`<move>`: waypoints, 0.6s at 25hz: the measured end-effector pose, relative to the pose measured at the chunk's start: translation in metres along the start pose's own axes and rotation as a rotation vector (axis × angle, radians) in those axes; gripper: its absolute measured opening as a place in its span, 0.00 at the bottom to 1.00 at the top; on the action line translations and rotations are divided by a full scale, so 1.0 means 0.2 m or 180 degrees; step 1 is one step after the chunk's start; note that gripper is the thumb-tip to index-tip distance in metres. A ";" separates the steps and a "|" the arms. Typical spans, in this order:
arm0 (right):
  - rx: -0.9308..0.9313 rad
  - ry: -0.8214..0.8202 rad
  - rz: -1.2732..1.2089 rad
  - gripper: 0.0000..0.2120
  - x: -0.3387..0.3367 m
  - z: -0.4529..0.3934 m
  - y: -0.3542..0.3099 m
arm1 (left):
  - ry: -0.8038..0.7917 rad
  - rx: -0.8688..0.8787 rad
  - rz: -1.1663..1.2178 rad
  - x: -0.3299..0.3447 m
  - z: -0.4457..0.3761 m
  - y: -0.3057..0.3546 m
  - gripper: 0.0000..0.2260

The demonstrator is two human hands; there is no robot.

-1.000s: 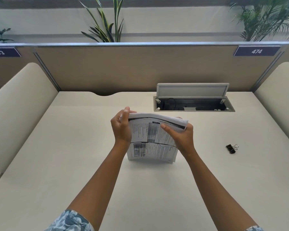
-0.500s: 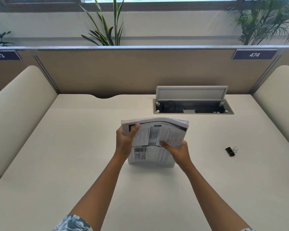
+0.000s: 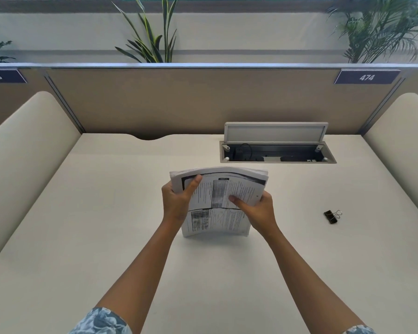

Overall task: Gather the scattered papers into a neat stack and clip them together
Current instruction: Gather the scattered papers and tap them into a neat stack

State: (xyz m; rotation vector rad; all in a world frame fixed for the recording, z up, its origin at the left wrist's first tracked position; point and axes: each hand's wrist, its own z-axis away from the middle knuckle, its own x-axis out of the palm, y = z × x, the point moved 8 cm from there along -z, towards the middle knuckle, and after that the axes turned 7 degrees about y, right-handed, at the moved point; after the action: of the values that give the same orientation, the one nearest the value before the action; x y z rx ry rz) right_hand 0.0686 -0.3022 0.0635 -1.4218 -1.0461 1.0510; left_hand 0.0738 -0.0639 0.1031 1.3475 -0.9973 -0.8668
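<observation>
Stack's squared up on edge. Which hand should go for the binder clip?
Right. The small black binder clip lies on the cream desk to the right of the printed paper stack, nearer the right hand. The left hand grips the far side and could likely steady the stack alone.

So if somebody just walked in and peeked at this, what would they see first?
First, the stack of papers standing on its bottom edge in the middle of the desk, gripped by the left hand and the right hand. Next, the little black binder clip lying alone on the desk to the right. Behind the papers, the open cable box has its lid flipped up.
</observation>
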 end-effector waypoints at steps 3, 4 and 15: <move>-0.0020 0.0007 -0.0109 0.21 -0.01 0.01 0.00 | -0.0065 -0.0135 0.0076 0.01 0.01 -0.03 0.11; 0.0060 0.0061 -0.0227 0.22 -0.01 0.01 0.02 | -0.0088 -0.0186 0.0101 0.02 0.01 -0.04 0.09; 0.0207 0.0001 -0.0309 0.13 0.02 -0.02 -0.01 | 0.0024 -0.0322 0.0086 0.04 0.03 -0.05 0.04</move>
State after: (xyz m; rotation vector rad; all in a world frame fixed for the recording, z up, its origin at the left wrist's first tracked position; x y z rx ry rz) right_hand 0.0730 -0.2993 0.0662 -1.3062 -1.0609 1.0057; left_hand 0.0722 -0.0750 0.0932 1.2482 -0.9513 -0.8798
